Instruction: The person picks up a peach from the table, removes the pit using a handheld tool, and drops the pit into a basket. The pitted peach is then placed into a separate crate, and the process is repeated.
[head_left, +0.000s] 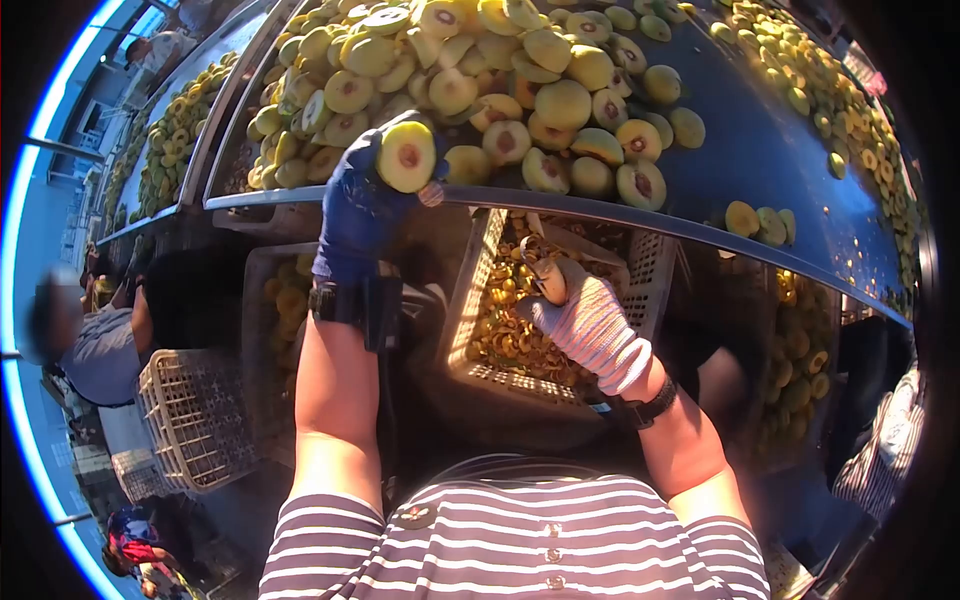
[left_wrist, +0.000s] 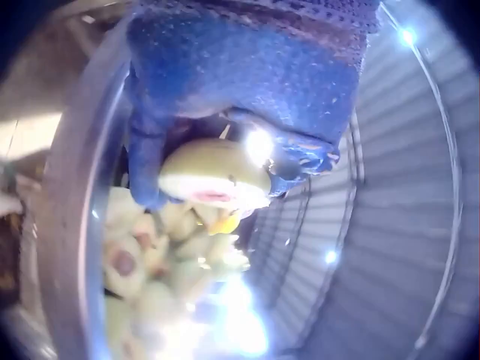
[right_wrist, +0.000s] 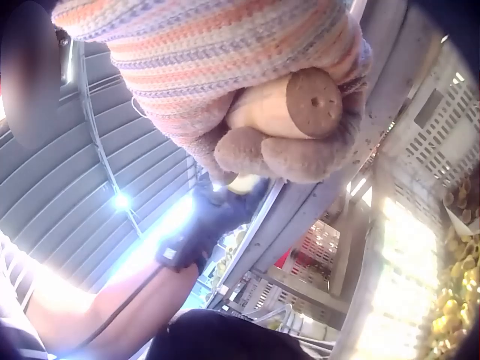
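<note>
Striped shirt (head_left: 600, 530) closest. Clamped in left hand (head_left: 365, 195), by worktop's (head_left: 740, 120) edge: halved fruit (head_left: 407, 157). Clamped in right hand (head_left: 590, 325), over crate (head_left: 473, 300): wooden-handled tool (right_wrist: 315, 103). Possible drop from too loose a grip; possible stab to blue glove (left_wrist: 240, 67) from skidding tool.

Site type: a fruit-processing workshop. A long metal-edged desk (head_left: 720, 130) carries a heap of halved fruit (head_left: 565, 105), well beyond household quantity. A second desk (head_left: 222, 48), at the left, bears a further batch. A perforated plastic crate (head_left: 465, 310) below the front edge contains scraps (head_left: 510, 345); a slatted basket (head_left: 205, 420) stands farther left. Both wrist views show ribbed roof panels (left_wrist: 412, 187) overhead. Other people share the floor: one person (head_left: 95, 340) at the left, another (head_left: 160, 48) beside the second desk.
</note>
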